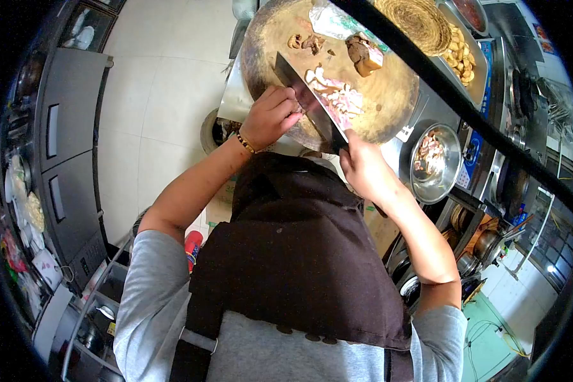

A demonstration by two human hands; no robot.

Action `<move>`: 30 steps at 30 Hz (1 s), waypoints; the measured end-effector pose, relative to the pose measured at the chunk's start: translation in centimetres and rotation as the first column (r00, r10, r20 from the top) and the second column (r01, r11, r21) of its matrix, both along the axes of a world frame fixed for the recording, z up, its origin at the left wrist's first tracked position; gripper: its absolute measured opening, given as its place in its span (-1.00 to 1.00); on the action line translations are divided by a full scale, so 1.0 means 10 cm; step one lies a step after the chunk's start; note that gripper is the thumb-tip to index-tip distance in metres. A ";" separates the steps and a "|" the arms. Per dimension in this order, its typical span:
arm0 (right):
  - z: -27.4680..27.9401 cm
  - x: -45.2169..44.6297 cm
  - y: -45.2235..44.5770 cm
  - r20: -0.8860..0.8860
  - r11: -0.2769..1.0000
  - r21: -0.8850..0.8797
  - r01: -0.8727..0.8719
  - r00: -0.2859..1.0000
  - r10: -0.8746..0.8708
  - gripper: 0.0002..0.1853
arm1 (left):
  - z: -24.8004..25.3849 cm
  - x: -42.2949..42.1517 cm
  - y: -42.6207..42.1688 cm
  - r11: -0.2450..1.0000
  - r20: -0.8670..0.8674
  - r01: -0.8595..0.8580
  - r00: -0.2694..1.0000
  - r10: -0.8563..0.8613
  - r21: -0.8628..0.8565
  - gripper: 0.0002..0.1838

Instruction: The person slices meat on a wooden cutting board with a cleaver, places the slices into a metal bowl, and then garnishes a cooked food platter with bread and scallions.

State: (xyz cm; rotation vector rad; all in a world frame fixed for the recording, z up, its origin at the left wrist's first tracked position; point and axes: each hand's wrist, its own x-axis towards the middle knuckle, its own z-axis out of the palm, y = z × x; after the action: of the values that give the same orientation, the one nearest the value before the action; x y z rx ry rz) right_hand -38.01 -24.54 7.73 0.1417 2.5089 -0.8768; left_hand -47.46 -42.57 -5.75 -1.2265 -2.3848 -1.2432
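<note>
The left hand [275,116] is curled at the near left of the round board [388,111], up against the big knife [307,99]. I cannot tell what it holds. The right hand [366,162] is wrapped tight around the knife's handle at the board's near edge. Cut meat [340,100] lies mid-board.

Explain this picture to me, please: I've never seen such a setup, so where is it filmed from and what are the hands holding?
There is no machine here: one head-worn camera looks down past the person's dark apron at two bare hands. The right hand grips a cleaver by its handle. The left hand is curled beside the blade; what lies under it is mostly hidden. On the round chopping board lie sliced pinkish meat and a dark brown chunk. A metal bowl nearby holds cut pieces.
</note>
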 end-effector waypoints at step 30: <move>0.11 -0.04 -0.03 -0.184 1.000 0.006 0.004 0.983 -0.003 -0.73 | 0.02 -0.01 -0.10 0.998 0.056 0.031 0.998 -0.033 0.046 -0.80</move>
State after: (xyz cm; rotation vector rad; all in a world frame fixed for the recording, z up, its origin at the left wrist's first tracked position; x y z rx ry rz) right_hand -38.40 -24.80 8.81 0.0693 2.6830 -0.9210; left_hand -47.61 -43.53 -5.59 -1.2372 -2.3713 -1.3508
